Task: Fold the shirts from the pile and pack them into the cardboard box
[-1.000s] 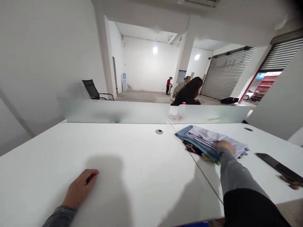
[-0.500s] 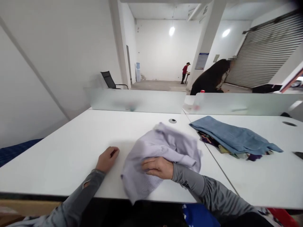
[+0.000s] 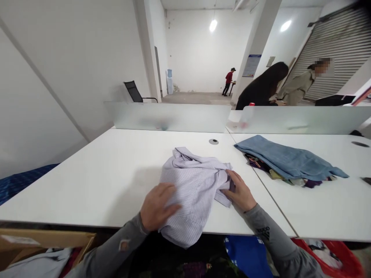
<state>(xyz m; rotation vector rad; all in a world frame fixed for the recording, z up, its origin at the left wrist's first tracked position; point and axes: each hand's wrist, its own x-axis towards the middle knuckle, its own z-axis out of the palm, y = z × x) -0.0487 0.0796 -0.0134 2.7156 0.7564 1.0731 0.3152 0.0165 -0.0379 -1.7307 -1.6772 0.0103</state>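
Shirt [image 3: 194, 189]: bunched on the near side of the desk [image 3: 116, 166], between both hands, lower end hanging over the front edge. Looks light, soft and limp; likely to crease and slide easily, hardly to break. Best taken by two edges well apart, not by the bunched middle. Left hand [image 3: 158, 204]: open, fingers loosely spread over the left side; blurred, so cannot tell contact from hovering. Right hand [image 3: 240, 193]: at the right edge, thumb and fingers parted around a fold; cannot tell a firm pinch from a light touch. Collar and sleeves hard to make out among the folds. Further right, a blue cloth [image 3: 286, 158] over darker cloths [image 3: 262, 164], mostly covered. At the right margin, a dark thing [image 3: 367, 180], cut off.
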